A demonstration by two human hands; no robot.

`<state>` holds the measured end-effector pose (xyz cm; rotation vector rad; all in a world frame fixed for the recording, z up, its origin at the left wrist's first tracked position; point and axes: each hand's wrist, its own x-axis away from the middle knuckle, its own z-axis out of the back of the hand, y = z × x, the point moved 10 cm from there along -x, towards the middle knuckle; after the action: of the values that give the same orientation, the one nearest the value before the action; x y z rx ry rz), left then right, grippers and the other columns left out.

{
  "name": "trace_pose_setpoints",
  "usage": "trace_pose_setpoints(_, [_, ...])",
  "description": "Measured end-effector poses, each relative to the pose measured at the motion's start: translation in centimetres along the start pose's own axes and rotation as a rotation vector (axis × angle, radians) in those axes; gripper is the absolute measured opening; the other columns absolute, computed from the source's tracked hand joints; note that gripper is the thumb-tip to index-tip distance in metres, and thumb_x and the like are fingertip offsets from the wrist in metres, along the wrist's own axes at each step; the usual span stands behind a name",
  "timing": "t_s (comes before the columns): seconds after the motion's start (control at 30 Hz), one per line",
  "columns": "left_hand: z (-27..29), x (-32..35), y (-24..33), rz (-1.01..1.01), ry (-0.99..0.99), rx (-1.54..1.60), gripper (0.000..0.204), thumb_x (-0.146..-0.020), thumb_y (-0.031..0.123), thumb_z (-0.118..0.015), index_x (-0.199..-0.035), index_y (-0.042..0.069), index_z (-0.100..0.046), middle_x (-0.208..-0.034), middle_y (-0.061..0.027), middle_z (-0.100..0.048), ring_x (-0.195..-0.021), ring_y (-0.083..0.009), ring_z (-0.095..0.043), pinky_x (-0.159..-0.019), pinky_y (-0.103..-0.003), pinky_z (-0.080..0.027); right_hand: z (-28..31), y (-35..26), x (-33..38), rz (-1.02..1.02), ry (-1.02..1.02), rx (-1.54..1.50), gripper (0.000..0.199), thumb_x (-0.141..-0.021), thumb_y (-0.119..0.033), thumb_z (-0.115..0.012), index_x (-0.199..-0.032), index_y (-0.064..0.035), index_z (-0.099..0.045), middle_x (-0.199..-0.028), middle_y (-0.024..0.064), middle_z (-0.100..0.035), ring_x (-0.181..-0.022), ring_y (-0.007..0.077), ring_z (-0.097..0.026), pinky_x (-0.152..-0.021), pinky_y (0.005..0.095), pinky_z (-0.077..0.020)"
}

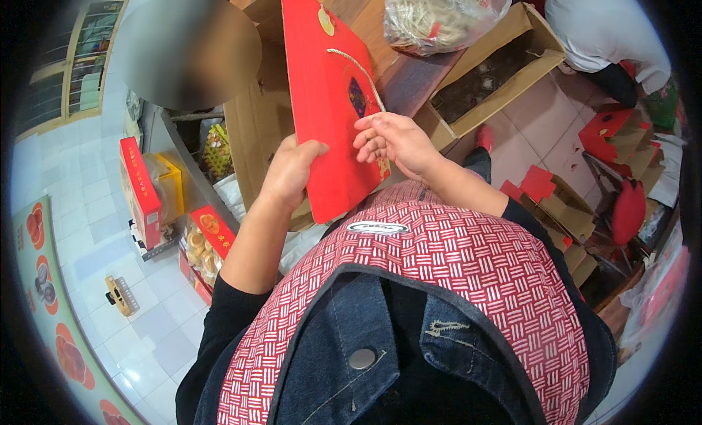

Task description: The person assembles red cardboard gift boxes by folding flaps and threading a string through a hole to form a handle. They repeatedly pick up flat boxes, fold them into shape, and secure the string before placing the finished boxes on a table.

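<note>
Denim collar (380,352) and a red-and-white woven apron (468,271) fill the lower centre of the frame, nearest the lens, and both forearms rise from there to a flat red paper bag (322,96) held up at centre. Left hand (289,169) is clenched on the bag's lower left edge; right hand (395,141) lies on its right edge with fingers loosely spread, touching the face near a cream cord handle (358,70) that loops down from a gold round seal (326,19) at the top. Judging by this, the bag is being handled while still folded flat, and opening it would call for the right fingers to part its edge while the left keeps hold. Behind it stands brown cardboard (256,118). An open carton (497,74) sits upper right, beside a clear plastic sack (439,16) of pale goods on the wooden worktop (409,78). Red boxes (142,191) stand at left above a windowed box (208,238) of round pastries. Folded red-and-brown cartons (585,184) pile at right, near another person's white sleeve (599,23).
</note>
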<state>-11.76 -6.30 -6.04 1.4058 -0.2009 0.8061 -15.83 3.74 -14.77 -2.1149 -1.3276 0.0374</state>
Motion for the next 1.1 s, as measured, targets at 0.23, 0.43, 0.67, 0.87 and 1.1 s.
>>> trace_pose_setpoints(0.23, [-4.6,7.5,11.2,-1.046,0.059,-0.813,0.047,-0.072,-0.008,-0.051,-0.118,-0.002,-0.044,-0.109,-0.0198,-0.052,-0.090,-0.0270,-0.057,-0.075,-0.031,-0.046,-6.7,-6.2,3.4,0.184,-0.289,0.077,0.070,-0.087,-0.061,-0.019,-0.115,0.0011,-0.035,-0.081,0.0131,-0.056,-0.058,0.0128,-0.050,-0.057,0.0223,-0.0419])
trace_pose_setpoints(0.43, [-6.6,3.4,6.7,-0.399,-0.338,-0.329,0.013,-0.085,0.002,-0.047,-0.093,-0.002,-0.056,-0.072,-0.0083,-0.060,-0.061,-0.0095,-0.057,-0.056,-0.024,-0.045,-8.2,-13.4,6.1,0.557,-0.185,0.108,0.040,-0.093,-0.032,-0.038,-0.113,0.0026,-0.039,-0.085,0.0093,-0.056,-0.064,0.0079,-0.051,-0.057,0.0186,-0.0400])
trace_pose_setpoints(0.67, [-6.5,2.3,6.7,-0.348,-0.243,-0.384,0.013,-0.087,0.004,-0.046,-0.091,-0.002,-0.055,-0.066,-0.0085,-0.059,-0.056,-0.0148,-0.057,-0.053,-0.026,-0.047,-7.5,-13.9,7.3,0.879,0.248,0.897,0.005,-0.069,-0.002,-0.065,-0.074,-0.0034,-0.065,-0.087,0.0048,-0.058,-0.084,0.0178,-0.052,-0.073,0.0279,-0.0426])
trace_pose_setpoints(0.87, [-5.2,3.8,9.1,-0.698,0.028,-0.536,0.028,-0.079,-0.004,-0.053,-0.106,-0.001,-0.045,-0.084,-0.0153,-0.060,-0.074,-0.0207,-0.061,-0.060,-0.030,-0.048,-6.9,-13.5,6.7,0.811,0.215,0.583,0.006,-0.076,-0.001,-0.060,-0.082,-0.0007,-0.060,-0.084,0.0061,-0.057,-0.072,0.0126,-0.054,-0.060,0.0230,-0.0425])
trace_pose_setpoints(1.1, [-3.2,2.7,7.8,-0.606,0.054,-0.368,0.025,-0.081,-0.005,-0.052,-0.106,-0.002,-0.047,-0.097,-0.0094,-0.056,-0.088,-0.0126,-0.056,-0.078,-0.026,-0.046,-2.1,-11.0,3.7,0.717,0.239,0.343,0.008,-0.081,-0.003,-0.056,-0.087,0.0008,-0.058,-0.086,0.0090,-0.060,-0.074,0.0128,-0.056,-0.066,0.0239,-0.0459])
